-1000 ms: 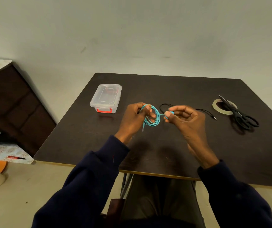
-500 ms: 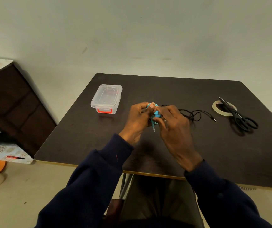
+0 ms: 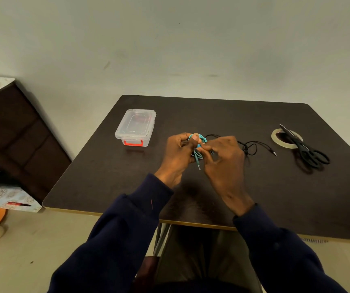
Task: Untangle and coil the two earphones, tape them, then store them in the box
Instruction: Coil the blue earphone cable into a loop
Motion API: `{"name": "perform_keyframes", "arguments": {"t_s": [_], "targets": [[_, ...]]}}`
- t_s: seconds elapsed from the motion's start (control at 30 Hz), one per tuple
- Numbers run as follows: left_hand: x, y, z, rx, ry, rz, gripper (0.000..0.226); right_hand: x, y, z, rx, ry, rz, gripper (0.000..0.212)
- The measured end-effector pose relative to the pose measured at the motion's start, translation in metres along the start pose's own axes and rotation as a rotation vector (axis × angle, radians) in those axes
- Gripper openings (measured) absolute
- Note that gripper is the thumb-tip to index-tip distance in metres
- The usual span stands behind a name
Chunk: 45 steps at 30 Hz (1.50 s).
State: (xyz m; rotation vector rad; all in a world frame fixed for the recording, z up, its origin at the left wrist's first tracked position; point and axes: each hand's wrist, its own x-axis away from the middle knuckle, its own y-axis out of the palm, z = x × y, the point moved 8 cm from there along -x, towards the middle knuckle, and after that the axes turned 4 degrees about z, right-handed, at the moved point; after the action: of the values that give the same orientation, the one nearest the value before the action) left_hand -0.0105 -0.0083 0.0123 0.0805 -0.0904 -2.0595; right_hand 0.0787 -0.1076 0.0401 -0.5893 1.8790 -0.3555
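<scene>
My left hand (image 3: pixel 178 154) grips a coiled teal earphone (image 3: pixel 199 144) above the middle of the dark table (image 3: pixel 110 170); its plug end hangs down below the coil. My right hand (image 3: pixel 224 163) pinches the same teal coil from the right, fingers curled at the cable. The black earphone (image 3: pixel 252 148) lies loose on the table just behind and right of my hands, its plug pointing right. A clear plastic box (image 3: pixel 136 127) with a red latch, lid on, stands to the left. A tape roll (image 3: pixel 277 138) lies at the right.
Black scissors (image 3: pixel 309 153) rest partly on the tape roll at the right. A dark wooden cabinet (image 3: pixel 11 132) stands left of the table, with patterned paper and an orange object on the floor. The wall is close behind the table.
My right hand came in from the right and closed onto the teal coil beside my left hand. The stretched bit of teal cable is now gathered into the coil.
</scene>
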Motion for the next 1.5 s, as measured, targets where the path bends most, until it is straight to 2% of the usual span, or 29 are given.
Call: {"name": "perform_keyframes", "arguments": {"t_s": [0.1, 0.17, 0.23, 0.27, 0.3, 0.4, 0.5, 0.63, 0.8, 0.93, 1.1, 1.17, 1.27, 1.4, 1.5], "targets": [[0.001, 0.002, 0.001, 0.003, 0.010, -0.007, 0.021, -0.006, 0.005, 0.015, -0.094, 0.245, -0.032, 0.018], [0.002, 0.004, 0.004, 0.019, 0.005, -0.024, 0.023, -0.010, 0.009, 0.028, -0.181, 0.404, -0.043, 0.031], [0.003, 0.008, 0.005, 0.033, -0.003, -0.067, 0.024, -0.011, 0.018, 0.041, -0.400, 0.616, -0.121, 0.045], [0.004, 0.010, 0.006, 0.040, -0.005, -0.092, 0.026, -0.009, 0.024, 0.045, -0.528, 0.692, -0.176, 0.046], [0.005, 0.012, 0.006, 0.043, -0.006, -0.113, 0.028, -0.009, 0.029, 0.045, -0.623, 0.711, -0.227, 0.041], [0.004, 0.013, 0.003, 0.037, -0.019, -0.148, 0.030, -0.013, 0.024, 0.039, -0.656, 0.558, -0.286, 0.024], [0.003, 0.013, 0.001, 0.039, -0.036, -0.159, 0.029, -0.013, 0.021, 0.036, -0.624, 0.458, -0.274, 0.023], [0.004, 0.017, -0.002, 0.030, -0.055, -0.172, 0.026, -0.013, 0.024, 0.035, -0.462, 0.362, -0.232, 0.025], [0.004, 0.019, 0.001, 0.002, -0.039, -0.181, 0.034, -0.013, 0.016, 0.045, -0.561, 0.447, -0.144, 0.019], [0.002, 0.016, 0.000, 0.001, -0.051, -0.174, 0.037, -0.011, 0.017, 0.045, -0.661, 0.481, -0.224, 0.018], [0.004, 0.018, -0.007, 0.014, -0.148, -0.212, 0.031, 0.009, 0.029, 0.057, -1.103, 0.816, -0.304, 0.024], [0.006, 0.019, -0.010, 0.008, -0.178, -0.237, 0.034, 0.016, 0.034, 0.058, -1.255, 0.913, -0.363, 0.033], [0.003, 0.014, -0.008, 0.033, -0.202, -0.226, 0.040, 0.022, 0.034, 0.061, -1.458, 1.003, -0.415, 0.034], [0.003, 0.008, 0.002, 0.058, -0.196, -0.247, 0.027, 0.023, 0.031, 0.066, -1.403, 0.994, -0.371, 0.042], [0.003, 0.006, 0.007, 0.074, -0.171, -0.253, 0.026, 0.027, 0.030, 0.066, -1.407, 1.025, -0.284, 0.043]]}}
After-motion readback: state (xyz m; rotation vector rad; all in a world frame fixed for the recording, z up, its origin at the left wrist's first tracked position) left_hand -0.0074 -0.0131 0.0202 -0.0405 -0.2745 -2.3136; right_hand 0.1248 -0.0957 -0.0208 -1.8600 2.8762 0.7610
